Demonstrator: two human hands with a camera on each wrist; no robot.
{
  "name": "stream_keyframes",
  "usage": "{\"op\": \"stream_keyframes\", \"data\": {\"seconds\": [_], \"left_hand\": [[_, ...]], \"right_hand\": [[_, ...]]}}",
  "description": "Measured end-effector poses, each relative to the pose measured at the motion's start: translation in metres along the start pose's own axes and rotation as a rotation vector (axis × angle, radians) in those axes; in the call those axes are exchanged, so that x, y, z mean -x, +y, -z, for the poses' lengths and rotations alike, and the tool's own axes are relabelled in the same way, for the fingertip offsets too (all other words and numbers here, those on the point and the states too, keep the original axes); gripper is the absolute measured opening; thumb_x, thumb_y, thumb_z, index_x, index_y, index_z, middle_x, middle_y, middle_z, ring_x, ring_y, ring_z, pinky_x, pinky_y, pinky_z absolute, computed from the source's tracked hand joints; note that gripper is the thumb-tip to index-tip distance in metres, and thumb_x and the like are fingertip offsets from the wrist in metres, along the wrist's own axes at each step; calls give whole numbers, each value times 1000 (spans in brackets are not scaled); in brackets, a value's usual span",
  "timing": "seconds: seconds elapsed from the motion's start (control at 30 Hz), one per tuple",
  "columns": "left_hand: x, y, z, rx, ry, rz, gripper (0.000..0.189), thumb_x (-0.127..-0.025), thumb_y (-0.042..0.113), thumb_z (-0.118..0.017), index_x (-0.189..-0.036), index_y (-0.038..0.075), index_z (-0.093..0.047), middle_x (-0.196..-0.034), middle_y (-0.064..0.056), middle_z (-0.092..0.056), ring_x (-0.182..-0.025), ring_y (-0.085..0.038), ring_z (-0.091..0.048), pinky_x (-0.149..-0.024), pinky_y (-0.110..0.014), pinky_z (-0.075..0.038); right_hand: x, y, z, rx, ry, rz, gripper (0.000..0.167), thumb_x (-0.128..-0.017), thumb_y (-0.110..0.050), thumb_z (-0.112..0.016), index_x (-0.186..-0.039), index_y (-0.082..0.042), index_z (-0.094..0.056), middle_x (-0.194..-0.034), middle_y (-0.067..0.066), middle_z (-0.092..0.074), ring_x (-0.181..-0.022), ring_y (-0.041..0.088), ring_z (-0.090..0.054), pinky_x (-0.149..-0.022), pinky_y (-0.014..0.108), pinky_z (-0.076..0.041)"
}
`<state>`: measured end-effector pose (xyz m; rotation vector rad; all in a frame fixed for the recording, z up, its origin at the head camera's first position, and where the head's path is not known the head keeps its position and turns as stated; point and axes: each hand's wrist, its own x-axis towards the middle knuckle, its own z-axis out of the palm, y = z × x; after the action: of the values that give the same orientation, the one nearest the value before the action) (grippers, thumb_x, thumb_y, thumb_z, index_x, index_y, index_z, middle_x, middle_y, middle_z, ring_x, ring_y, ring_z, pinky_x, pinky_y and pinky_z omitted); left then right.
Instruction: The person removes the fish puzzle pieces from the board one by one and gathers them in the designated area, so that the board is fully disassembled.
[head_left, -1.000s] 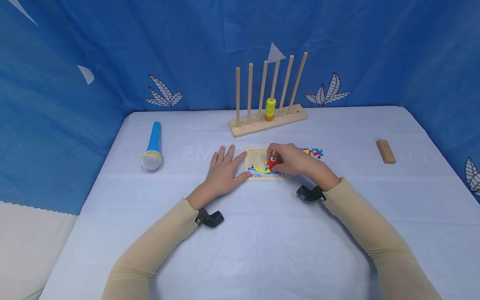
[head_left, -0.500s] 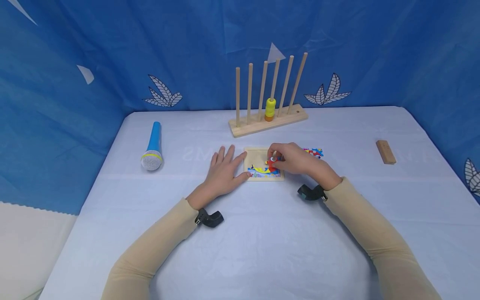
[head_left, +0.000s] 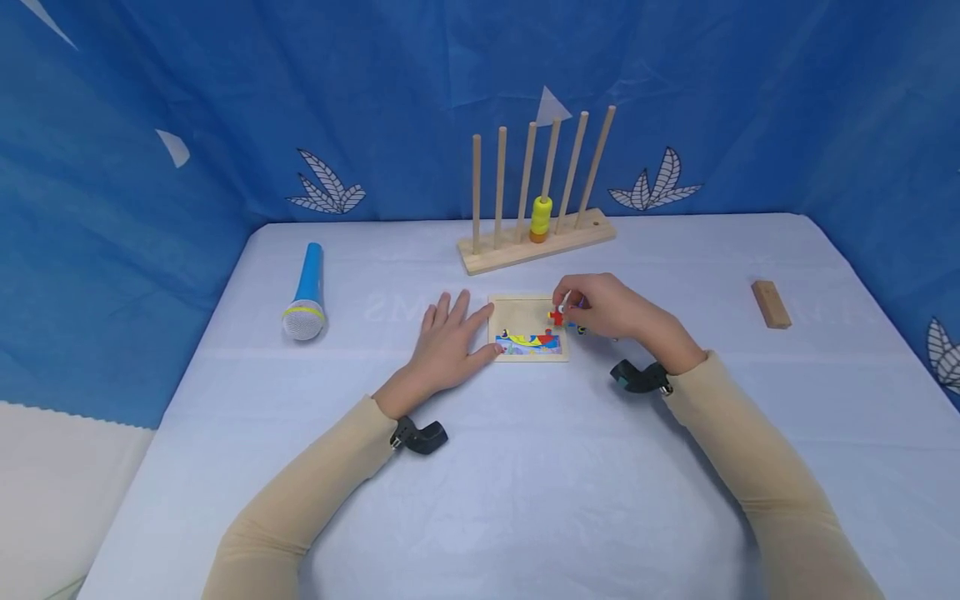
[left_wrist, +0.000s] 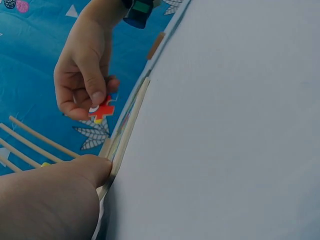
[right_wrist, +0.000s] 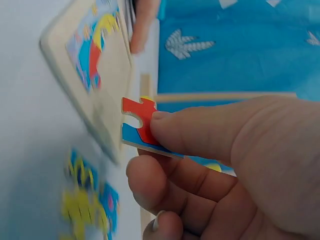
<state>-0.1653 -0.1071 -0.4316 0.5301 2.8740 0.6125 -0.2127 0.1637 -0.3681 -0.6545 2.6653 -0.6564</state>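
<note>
A jigsaw piece [right_wrist: 135,117], red and blue with a bit of white, is pinched between the thumb and fingers of my right hand [head_left: 611,307]. In the head view that hand hovers at the right side of a shallow wooden puzzle tray [head_left: 521,310]. Along the tray's near side lie fitted pieces [head_left: 528,344] in yellow, red and blue. My left hand [head_left: 446,346] rests with fingers spread at the tray's left, thumb on its near corner. Loose yellow and blue pieces [right_wrist: 82,207] lie beside the tray in the right wrist view, mostly hidden by my right hand in the head view.
Behind the tray stands a wooden peg rack [head_left: 536,246] with yellow and orange beads [head_left: 541,218] on one peg. A blue toy microphone [head_left: 306,296] lies at the left, a small wooden block [head_left: 771,303] at the right. A blue curtain [head_left: 405,108] closes off the back.
My right hand has drawn back to the right and away from me, lifting its puzzle piece off the fitted ones. It now covers the loose pieces seen earlier. My left hand has stayed put.
</note>
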Motion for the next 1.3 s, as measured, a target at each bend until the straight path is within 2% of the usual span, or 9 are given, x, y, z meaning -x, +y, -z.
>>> {"op": "stream_keyframes", "data": {"seconds": [0.17, 0.33, 0.63, 0.8, 1.0, 1.3], "left_hand": [[0, 1, 0, 3, -1, -4, 73, -99, 56, -53, -160, 21, -35, -171, -20, -14, -159, -46, 0, -126, -65, -4], [0, 0, 0, 11, -1, -8, 73, -98, 55, -54, -160, 21, -35, -171, -20, -14, -159, -46, 0, -125, -65, -3], [0, 1, -1, 13, -6, -3, 73, -98, 55, -54, -160, 21, -35, -171, -20, -13, -159, -46, 1, -126, -65, -3], [-1, 0, -1, 10, -2, -6, 73, -98, 55, -53, -160, 21, -35, -171, -20, -13, -159, -46, 0, -126, -65, -3], [-1, 2, 0, 20, -12, -5, 73, -98, 55, -54, -160, 21, -35, -171, -20, -12, -159, -46, 2, -126, -65, -2], [1, 2, 1, 8, -12, 5, 73, -99, 55, -53, -161, 22, -34, -171, -20, -12, -159, -46, 2, -126, -65, -2]], "right_hand": [[16, 20, 15, -7, 27, -55, 17, -97, -8, -65, -114, -9, -67, -99, 12, -69, -79, 22, -58, -68, 31, -50], [35, 41, 26, -49, 48, -111, 18, -97, -6, -63, -115, -5, -66, -97, 14, -67, -75, 21, -59, -68, 31, -52], [60, 69, 29, -77, 58, -193, 21, -98, -6, -63, -118, -1, -65, -91, 14, -65, -74, 21, -58, -65, 29, -48], [64, 74, 28, -113, 37, -196, 23, -98, -7, -63, -120, 0, -65, -91, 14, -65, -74, 20, -58, -62, 27, -47], [62, 79, 25, -128, 7, -186, 24, -98, -6, -61, -121, 0, -67, -82, 10, -63, -71, 20, -57, -60, 27, -45], [58, 84, 20, -103, 9, -194, 24, -98, -9, -63, -121, -3, -67, -75, 6, -60, -67, 20, -56, -60, 27, -44]]}}
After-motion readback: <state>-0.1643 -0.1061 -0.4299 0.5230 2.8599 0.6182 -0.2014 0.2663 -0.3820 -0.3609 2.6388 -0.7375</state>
